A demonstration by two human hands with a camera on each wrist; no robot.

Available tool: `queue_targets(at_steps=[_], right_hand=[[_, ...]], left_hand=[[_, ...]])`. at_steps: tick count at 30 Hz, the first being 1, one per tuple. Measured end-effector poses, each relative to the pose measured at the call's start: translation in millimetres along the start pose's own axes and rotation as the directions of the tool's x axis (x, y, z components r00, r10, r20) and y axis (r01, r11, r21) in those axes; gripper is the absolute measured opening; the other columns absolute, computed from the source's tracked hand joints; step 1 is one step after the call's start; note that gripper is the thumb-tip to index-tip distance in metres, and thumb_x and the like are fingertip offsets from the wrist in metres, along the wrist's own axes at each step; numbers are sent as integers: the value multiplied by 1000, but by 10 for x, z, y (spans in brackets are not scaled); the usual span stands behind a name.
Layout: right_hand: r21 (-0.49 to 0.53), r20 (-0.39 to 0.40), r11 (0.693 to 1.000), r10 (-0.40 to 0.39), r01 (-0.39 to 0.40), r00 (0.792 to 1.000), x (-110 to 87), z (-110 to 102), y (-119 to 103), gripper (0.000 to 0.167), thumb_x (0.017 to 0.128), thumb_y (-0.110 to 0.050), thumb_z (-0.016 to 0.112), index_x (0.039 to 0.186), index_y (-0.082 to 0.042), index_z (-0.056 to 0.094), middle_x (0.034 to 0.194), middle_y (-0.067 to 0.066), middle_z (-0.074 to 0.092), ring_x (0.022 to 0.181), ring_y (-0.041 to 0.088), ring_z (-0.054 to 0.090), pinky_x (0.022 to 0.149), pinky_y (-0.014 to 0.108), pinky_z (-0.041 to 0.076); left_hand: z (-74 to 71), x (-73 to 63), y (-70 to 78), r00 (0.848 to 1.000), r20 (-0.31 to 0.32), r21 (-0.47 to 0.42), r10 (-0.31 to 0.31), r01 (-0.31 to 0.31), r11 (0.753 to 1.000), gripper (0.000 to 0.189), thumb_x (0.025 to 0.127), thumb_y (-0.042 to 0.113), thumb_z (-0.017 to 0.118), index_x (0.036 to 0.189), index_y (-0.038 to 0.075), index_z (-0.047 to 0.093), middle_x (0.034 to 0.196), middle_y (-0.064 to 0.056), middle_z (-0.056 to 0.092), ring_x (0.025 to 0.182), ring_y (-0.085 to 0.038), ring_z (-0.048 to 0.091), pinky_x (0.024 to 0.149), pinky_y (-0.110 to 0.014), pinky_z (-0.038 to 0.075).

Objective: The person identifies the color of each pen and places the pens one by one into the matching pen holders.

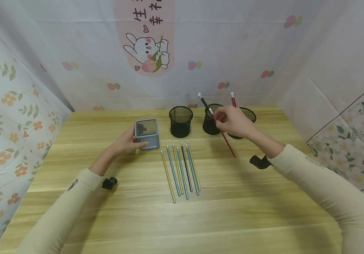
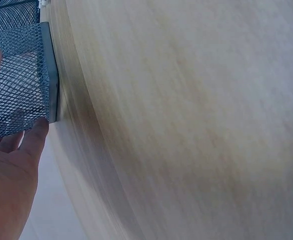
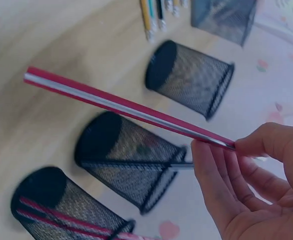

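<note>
Red pencil (image 3: 131, 111) tilted, eraser end up, near the middle black mesh cup (image 1: 209, 127); right hand (image 1: 234, 121) pinches it firmly. Left hand (image 1: 126, 143) grips grey mesh holder (image 1: 153, 140). Loose pencils (image 1: 186, 167) lie side by side on desk (image 1: 131, 218).

The red pencil (image 1: 227, 143) is long, thin and shiny, with a white end at the top. The right hand (image 1: 235, 121) pinches it near that end. It is up in the air and leans, so the other end, which is flat, points down and to the right. The gray cup (image 1: 153, 140) has four sides made of wire net, with a plain rim round its open top. It stands upright on the table (image 1: 232, 211), with the left hand (image 1: 124, 143) holding its side.
</note>
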State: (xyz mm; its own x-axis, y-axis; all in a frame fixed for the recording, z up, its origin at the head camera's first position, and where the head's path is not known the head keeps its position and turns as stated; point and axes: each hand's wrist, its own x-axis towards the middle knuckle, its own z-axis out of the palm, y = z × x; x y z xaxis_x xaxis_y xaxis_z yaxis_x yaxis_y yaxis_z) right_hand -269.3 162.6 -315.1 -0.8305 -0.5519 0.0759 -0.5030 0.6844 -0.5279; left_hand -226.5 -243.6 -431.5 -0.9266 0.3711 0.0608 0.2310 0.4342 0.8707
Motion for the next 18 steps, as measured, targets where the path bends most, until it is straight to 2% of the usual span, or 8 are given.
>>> queue_targets(at_steps=[3, 6, 11, 14, 18], right_hand=[[-19, -68, 1000, -14, 13, 998, 11, -113, -20, 19, 93, 0, 60, 110, 7, 66, 96, 18, 70, 88, 32, 68, 78, 48, 56], [-30, -138, 1000, -12, 8, 990, 23, -221, -46, 19, 93, 0, 59, 109, 6, 67, 95, 19, 71, 85, 33, 69, 74, 49, 57], [-37, -244, 999, -10, 1, 970, 41, -368, -53, 18, 93, -1, 58, 107, 4, 68, 92, 18, 71, 80, 34, 70, 69, 50, 58], [-35, -297, 999, -20, 10, 955, 55, -431, -28, 18, 94, -1, 59, 108, 5, 67, 93, 20, 71, 83, 36, 70, 72, 52, 58], [-32, -365, 999, -22, 11, 931, 74, -498, 5, 18, 95, -1, 59, 110, 5, 67, 95, 21, 71, 85, 36, 71, 69, 28, 57]], left_hand=[[6, -1, -2, 1000, -2, -3, -5, 5, 1000, 66, 94, 4, 75, 143, -7, 33, 145, -31, 41, 135, -45, 40, 109, -56, 39], [6, -2, 0, 1000, -1, 1, -6, 6, 1000, 66, 94, 4, 75, 143, -8, 32, 145, -31, 40, 136, -46, 39, 109, -56, 39], [6, 0, -1, 1000, 1, 7, -6, 6, 1000, 67, 94, 4, 74, 144, -8, 31, 145, -31, 40, 137, -45, 39, 110, -56, 39], [4, 0, -3, 1000, -1, 13, -6, 6, 1000, 66, 94, 4, 74, 143, -8, 31, 145, -31, 41, 136, -45, 39, 110, -56, 39], [0, -5, -5, 1000, -2, 15, -2, 2, 1000, 66, 94, 5, 74, 143, -7, 32, 145, -31, 41, 135, -46, 40, 109, -56, 39]])
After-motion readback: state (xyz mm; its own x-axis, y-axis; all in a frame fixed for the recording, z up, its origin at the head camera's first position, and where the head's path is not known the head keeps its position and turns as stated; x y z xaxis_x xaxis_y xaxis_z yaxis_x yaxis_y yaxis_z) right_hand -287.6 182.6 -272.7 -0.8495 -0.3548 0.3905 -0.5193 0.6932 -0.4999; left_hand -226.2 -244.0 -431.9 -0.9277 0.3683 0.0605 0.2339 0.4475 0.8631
